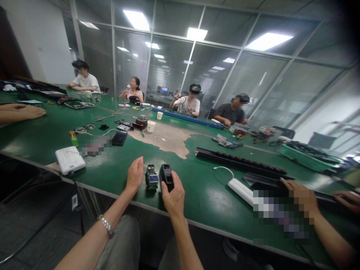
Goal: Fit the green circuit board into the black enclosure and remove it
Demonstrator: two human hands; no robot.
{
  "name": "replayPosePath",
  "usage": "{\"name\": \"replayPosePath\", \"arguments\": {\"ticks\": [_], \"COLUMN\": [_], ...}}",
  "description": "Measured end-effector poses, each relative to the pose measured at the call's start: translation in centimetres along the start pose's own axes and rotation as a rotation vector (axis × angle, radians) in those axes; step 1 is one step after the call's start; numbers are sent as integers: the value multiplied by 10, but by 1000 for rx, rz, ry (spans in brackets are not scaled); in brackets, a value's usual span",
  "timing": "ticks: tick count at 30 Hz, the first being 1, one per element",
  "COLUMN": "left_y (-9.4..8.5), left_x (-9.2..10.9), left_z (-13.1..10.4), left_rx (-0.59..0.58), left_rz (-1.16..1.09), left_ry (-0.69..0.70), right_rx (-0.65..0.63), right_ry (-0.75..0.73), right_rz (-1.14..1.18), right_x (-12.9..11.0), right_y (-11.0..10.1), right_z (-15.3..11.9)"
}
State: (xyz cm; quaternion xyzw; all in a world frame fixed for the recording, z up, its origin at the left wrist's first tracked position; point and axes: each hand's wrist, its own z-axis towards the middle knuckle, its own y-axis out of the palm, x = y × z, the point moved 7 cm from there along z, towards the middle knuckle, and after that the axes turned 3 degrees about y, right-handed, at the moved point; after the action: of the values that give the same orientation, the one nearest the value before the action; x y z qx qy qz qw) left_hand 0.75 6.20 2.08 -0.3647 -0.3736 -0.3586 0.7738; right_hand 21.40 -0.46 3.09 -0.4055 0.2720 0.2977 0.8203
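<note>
My right hand (174, 191) is closed around a black plastic housing (166, 174), thumb on its near side and fingers along its right. Just left of the housing, a green circuit board (152, 179) with a small screen lies on the green table (202, 195). My left hand (136, 174) rests on its edge beside the board's left side, fingers extended and holding nothing. A small gap separates this hand from the board.
To the left are a white box (70, 159), a dark phone (119, 137) and glasses (85, 128). A long black strip (239, 161) and a white power strip (243, 191) lie rightward. A neighbour's hand (302, 195) is at the right; paper cups (151, 126) stand ahead.
</note>
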Motion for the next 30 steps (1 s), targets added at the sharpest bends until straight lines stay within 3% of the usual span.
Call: {"name": "replayPosePath", "arguments": {"ticks": [13, 19, 22, 30], "left_y": [0, 0, -1, -4], "left_x": [5, 3, 1, 5], "left_z": [0, 1, 2, 2], "left_rx": [-16, -8, 0, -29], "left_rz": [10, 7, 6, 15], "left_ry": [22, 32, 19, 8], "right_rx": [-36, 32, 51, -25], "right_ry": [-72, 79, 112, -30], "right_rz": [-55, 101, 170, 129], "right_x": [-2, -2, -16, -65], "right_y": [4, -8, -11, 10], "right_z": [-9, -3, 3, 9]}}
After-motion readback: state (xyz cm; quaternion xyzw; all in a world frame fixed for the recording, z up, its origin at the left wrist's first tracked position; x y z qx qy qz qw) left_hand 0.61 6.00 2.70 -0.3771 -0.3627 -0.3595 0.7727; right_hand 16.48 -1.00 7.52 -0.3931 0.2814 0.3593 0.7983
